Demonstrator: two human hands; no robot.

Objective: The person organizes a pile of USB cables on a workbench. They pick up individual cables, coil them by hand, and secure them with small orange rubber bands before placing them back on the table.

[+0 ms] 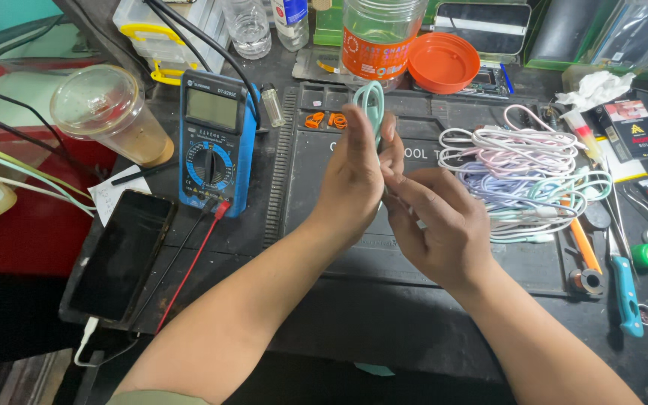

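My left hand (pixel 354 176) and right hand (pixel 436 225) pinch a half-coiled green cable (pixel 371 105); cable pile (pixel 523 180) waits at tabletop's right edge.

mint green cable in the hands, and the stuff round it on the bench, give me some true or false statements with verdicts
1. Both hands, left hand and right hand, hold the looped mint green cable. True.
2. The blue digital multimeter lies right of the hands. False: it lies to their left.
3. The round orange plastic lid is screwed onto the clear plastic jar. False: it lies beside the jar.
4. The pile of pastel coiled cables lies right of the hands. True.
5. The black smartphone has a lit screen. False: it is dark.
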